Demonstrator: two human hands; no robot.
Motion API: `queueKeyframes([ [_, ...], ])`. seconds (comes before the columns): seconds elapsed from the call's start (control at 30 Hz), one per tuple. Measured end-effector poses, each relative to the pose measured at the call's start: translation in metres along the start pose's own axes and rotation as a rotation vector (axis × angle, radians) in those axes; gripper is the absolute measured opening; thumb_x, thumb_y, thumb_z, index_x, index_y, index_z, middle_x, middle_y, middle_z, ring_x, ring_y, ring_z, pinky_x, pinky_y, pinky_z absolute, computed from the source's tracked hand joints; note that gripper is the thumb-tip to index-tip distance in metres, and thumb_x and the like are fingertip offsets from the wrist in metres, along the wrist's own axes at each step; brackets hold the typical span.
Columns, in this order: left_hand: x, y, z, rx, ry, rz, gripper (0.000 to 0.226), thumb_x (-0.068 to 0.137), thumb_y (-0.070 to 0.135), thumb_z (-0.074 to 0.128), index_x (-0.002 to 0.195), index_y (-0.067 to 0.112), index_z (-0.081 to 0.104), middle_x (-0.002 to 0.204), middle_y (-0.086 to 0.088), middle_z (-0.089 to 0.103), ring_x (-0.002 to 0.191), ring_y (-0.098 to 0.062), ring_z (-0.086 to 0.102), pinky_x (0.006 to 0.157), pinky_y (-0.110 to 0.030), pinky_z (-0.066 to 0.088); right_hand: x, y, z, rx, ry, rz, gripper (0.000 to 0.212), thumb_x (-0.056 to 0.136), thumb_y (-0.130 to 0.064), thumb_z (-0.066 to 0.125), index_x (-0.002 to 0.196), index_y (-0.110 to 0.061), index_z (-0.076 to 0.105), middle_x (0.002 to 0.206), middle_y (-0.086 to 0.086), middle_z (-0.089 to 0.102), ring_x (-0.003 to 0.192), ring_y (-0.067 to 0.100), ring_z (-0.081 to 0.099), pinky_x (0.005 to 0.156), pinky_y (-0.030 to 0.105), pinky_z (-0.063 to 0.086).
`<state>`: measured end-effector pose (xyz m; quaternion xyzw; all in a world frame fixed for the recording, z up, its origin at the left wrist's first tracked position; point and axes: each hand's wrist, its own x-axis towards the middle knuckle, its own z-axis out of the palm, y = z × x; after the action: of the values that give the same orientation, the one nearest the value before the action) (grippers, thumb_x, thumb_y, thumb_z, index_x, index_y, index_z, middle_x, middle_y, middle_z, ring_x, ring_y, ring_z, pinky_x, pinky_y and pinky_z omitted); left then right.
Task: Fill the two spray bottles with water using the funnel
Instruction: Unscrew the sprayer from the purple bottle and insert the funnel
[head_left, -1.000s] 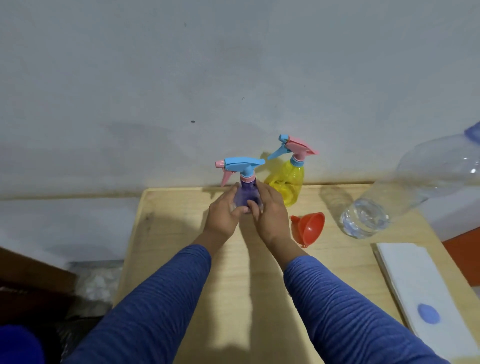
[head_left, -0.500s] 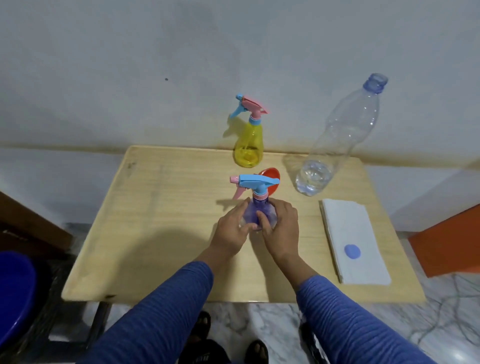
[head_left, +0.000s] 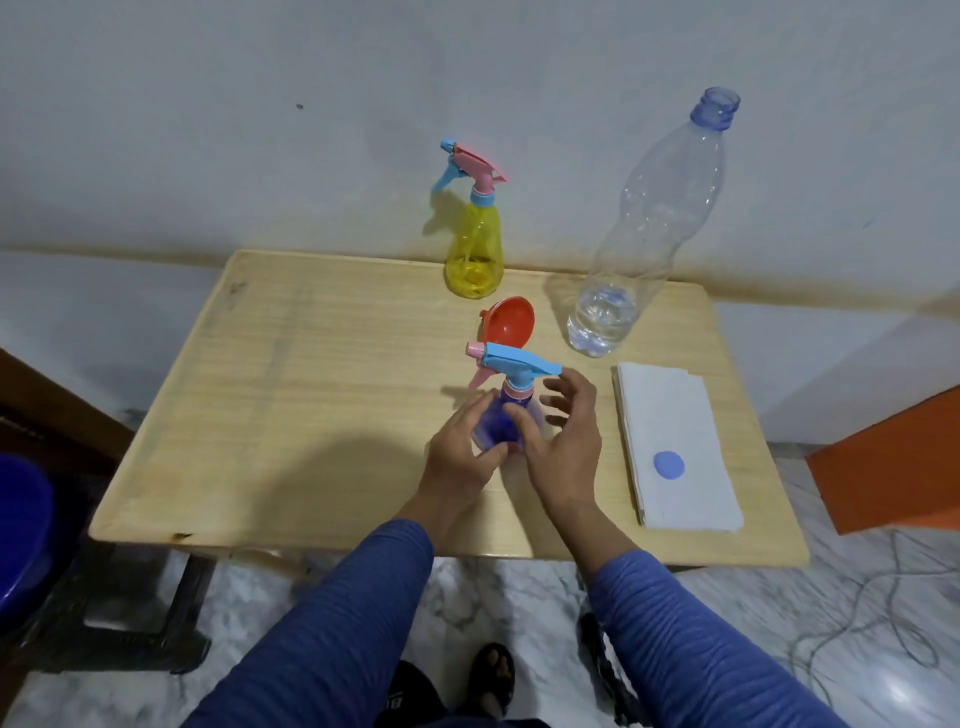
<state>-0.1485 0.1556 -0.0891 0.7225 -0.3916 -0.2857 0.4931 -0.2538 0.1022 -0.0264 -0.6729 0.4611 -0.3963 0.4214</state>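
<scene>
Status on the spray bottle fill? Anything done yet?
Done: water bottle uncapped, its cap on the napkin.
In hand: left hand holds the purple sprayer; right hand reaches for its head, still on.
Left: funnel unused; yellow sprayer untouched and closed. Neither shows water.

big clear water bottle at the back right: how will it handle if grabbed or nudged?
The clear bottle is tall and narrow, so a nudge near its top would likely tip it. Water fills only its base, so it is probably light. With its cap off and lying on the white cloth, a tip would spill.
</scene>
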Motion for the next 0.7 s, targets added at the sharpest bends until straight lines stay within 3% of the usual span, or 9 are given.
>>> queueKeyframes([
  [0.1, -0.002, -0.001, 0.003, -0.024, 0.019, 0.0, 0.072, 0.068, 0.025, 0.065, 0.137, 0.02, 0.048, 0.138, 0.005, 0.051, 0.125, -0.01, 0.05, 0.107, -0.034, 0.041, 0.004, -0.011, 0.002, 0.039, -0.02, -0.077, 0.063, 0.076, -0.012, 0.076, 0.119, -0.039, 0.039, 0.114, -0.016, 0.052, 0.096, 0.001, 0.056, 0.077, 0.003, 0.043],
  [0.3, -0.003, -0.006, 0.007, -0.049, 0.026, 0.017, 0.071, 0.072, 0.021, 0.071, 0.138, 0.024, 0.046, 0.134, 0.019, 0.045, 0.126, -0.006, 0.048, 0.107, -0.034, 0.042, 0.016, -0.005, 0.003, -0.02, -0.058, -0.15, 0.048, 0.078, -0.011, 0.074, 0.117, -0.024, 0.051, 0.109, -0.014, 0.055, 0.092, 0.011, 0.059, 0.074, 0.002, 0.043],
  [0.5, -0.003, -0.007, 0.01, -0.068, 0.059, 0.051, 0.073, 0.069, 0.028, 0.071, 0.137, 0.021, 0.047, 0.134, 0.017, 0.045, 0.127, -0.007, 0.047, 0.106, -0.034, 0.042, 0.02, -0.001, -0.002, -0.037, -0.079, -0.23, 0.041, 0.083, -0.013, 0.069, 0.117, -0.025, 0.05, 0.105, -0.017, 0.057, 0.09, 0.003, 0.061, 0.08, 0.015, 0.05],
  [0.7, 0.001, -0.016, 0.009, -0.036, 0.031, 0.052, 0.07, 0.07, 0.03, 0.074, 0.136, 0.02, 0.05, 0.138, 0.007, 0.052, 0.126, -0.008, 0.049, 0.105, -0.038, 0.044, 0.028, 0.0, -0.005, -0.1, -0.18, -0.242, 0.051, 0.075, -0.016, 0.077, 0.118, -0.019, 0.05, 0.111, -0.013, 0.053, 0.097, 0.005, 0.055, 0.082, 0.012, 0.047],
])
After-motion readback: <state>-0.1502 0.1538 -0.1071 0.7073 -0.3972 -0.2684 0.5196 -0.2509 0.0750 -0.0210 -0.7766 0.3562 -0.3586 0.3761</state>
